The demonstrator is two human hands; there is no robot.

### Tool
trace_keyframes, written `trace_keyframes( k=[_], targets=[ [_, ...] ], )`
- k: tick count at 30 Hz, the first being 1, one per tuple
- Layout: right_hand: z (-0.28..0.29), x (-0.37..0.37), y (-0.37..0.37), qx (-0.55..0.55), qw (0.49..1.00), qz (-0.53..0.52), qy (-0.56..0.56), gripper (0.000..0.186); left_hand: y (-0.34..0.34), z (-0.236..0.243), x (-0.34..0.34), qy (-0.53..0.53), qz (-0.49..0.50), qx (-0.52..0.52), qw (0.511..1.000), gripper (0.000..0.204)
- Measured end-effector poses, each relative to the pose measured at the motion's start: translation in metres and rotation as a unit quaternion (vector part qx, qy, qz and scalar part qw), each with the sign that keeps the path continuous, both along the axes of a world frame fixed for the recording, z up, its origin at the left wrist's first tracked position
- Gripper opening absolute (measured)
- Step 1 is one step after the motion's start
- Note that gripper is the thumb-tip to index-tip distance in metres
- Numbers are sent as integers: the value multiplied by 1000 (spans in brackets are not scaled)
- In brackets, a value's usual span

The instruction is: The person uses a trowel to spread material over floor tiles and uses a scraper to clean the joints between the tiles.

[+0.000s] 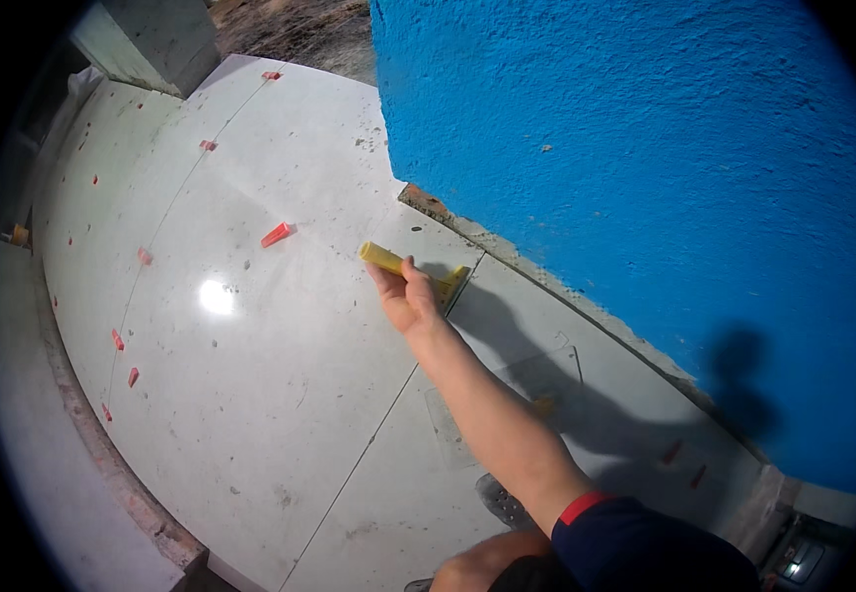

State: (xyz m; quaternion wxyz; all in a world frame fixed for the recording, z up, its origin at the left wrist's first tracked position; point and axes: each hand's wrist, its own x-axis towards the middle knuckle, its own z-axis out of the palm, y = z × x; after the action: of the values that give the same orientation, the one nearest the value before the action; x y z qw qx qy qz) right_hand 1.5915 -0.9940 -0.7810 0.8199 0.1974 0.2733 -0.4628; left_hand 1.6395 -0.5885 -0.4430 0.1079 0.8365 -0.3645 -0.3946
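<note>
My right hand (407,294) is closed round the thick round handle of a yellow hand scraper (380,259). The scraper's wide flat end (452,286) rests at the joint between two pale floor tiles, close to the foot of the blue wall. My fingers hide the middle of the tool. A loose red tile-levelling wedge (277,235) lies on the tile to the left of the hand. Below my forearm is a clear plastic sheet or bag (452,434) with something yellow (543,405) by it, partly in shadow. My left hand is out of sight.
The rough blue wall (625,178) bounds the right side. Several red wedges, such as this wedge (145,257), stand along the left joint. A concrete post (156,44) is at the far left. My shoe (502,501) stands on the pale floor tiles (280,424).
</note>
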Motion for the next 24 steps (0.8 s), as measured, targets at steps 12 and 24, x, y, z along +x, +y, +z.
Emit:
trace_keyframes(
  k=[12, 24],
  targets=[
    [1, -14, -9, -36, 999, 24, 19, 33, 4, -2, 3, -1, 14, -21, 1000, 26],
    [36, -7, 64, -25, 993, 115, -22, 29, 13, -2, 3, -15, -8, -26, 1000, 25]
  ],
)
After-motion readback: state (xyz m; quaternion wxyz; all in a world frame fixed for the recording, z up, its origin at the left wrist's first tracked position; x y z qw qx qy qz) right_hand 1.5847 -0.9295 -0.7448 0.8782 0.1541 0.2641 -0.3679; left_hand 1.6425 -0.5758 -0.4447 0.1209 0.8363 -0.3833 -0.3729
